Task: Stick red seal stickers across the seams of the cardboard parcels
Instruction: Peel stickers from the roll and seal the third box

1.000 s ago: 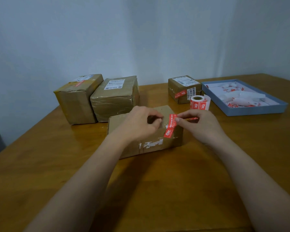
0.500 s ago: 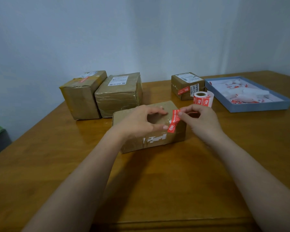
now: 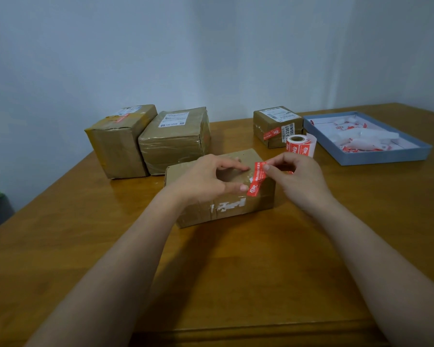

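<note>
At the middle of the bench, we see the right hand pinching the top of a red sticker over the near parcel, while the left hand, fingers curled, pinches its lower end.

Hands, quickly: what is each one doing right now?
Left hand: fingers pinch the lower end of the red seal sticker on the parcel.
Right hand: fingers pinch the sticker's upper end.
</note>
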Demonstrator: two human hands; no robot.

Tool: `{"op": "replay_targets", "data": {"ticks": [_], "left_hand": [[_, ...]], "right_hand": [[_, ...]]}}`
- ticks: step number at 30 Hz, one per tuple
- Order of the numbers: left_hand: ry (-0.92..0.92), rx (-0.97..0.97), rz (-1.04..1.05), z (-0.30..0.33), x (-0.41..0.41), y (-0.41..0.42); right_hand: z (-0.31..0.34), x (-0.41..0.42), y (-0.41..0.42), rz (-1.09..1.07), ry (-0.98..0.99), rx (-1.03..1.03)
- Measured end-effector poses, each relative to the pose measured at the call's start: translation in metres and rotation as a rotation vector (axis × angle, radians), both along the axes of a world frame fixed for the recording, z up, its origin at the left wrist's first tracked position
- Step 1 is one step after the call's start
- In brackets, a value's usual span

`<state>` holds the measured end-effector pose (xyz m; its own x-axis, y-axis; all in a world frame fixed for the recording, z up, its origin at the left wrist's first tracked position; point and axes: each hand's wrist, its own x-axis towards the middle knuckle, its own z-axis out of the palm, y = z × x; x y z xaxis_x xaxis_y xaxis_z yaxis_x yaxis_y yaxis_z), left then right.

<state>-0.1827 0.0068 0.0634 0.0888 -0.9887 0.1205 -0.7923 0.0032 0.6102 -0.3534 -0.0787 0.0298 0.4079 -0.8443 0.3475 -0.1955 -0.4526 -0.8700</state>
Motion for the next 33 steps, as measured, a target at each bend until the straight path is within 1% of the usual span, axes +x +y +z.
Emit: {"op": "replay_targets", "data": {"ticks": [3,8,13,18,23,33], "left_hand": [[0.004,0.000,0.002,0.0006,-0.0001,0.0001],[0.006,0.003,0.000,-0.0004,0.0009,0.0003],[0.015,0.004,0.001,-0.0003,0.0014,-0.0002],[0.018,0.000,0.004,-0.0009,0.0022,-0.0016],[0.029,-0.005,0.007,-0.0012,0.0024,-0.0015],[-0.007,0.004,0.003,-0.0002,0.0029,-0.0025]], "right_hand": [[0.0002,0.0008,0.0013,-0.003,0.006,-0.022],[-0.0031,0.0039,0.0027,-0.068,0.098,-0.227],[-0.0065,0.0052,0.0015,-0.097,0.136,-0.322],[-0.0062,0.0059,0.0016,-0.102,0.148,-0.318],[-0.0051,0.0041,0.0034,-0.078,0.111,-0.287],[-0.0067,0.0050,0.0027,-0.093,0.167,-0.315]]}}
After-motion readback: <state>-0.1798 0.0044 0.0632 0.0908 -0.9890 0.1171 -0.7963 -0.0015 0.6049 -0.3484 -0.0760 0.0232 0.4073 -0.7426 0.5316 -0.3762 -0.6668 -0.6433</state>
